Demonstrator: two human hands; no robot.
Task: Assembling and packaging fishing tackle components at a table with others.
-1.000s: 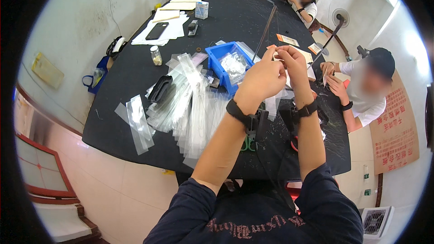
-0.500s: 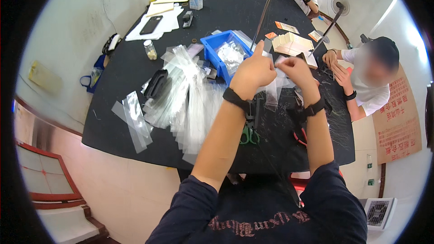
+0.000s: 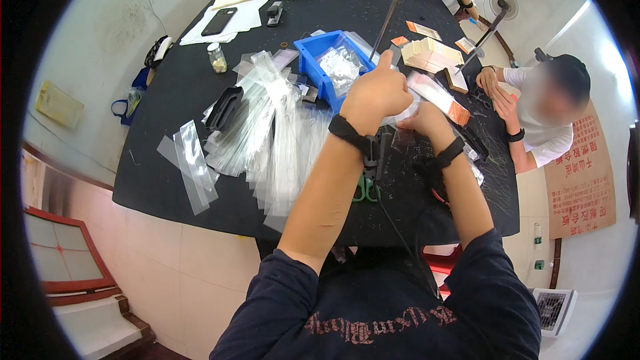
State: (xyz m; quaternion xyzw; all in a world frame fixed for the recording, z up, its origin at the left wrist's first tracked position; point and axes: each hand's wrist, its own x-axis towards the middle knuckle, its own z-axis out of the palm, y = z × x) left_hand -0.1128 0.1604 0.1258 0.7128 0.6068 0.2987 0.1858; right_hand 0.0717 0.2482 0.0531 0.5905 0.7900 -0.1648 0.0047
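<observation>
My left hand [image 3: 379,99] is over the table beside the blue bin [image 3: 319,70], index finger stretched out and the other fingers curled. Close by on its right, my right hand [image 3: 429,121] is closed in a pinch. Between them both hands grip a whitish translucent plastic piece [image 3: 404,115], mostly hidden by the fingers. Just beyond my right hand lies a long white packet with an orange end [image 3: 437,95]; whether it touches the fingers I cannot tell. Clear bags with white contents [image 3: 340,70] fill part of the bin.
Clear plastic sleeves [image 3: 273,127] lie heaped left of my arms, with a black case [image 3: 225,108] and a small jar [image 3: 217,58]. Green-handled scissors [image 3: 366,190] lie under my left wrist. A stack of cream cards [image 3: 432,55] stands near a co-worker's hands [image 3: 497,93].
My right hand has lowered and come in close to my left hand. The white packet with the orange end now shows beyond it. The whole view has shifted slightly.
</observation>
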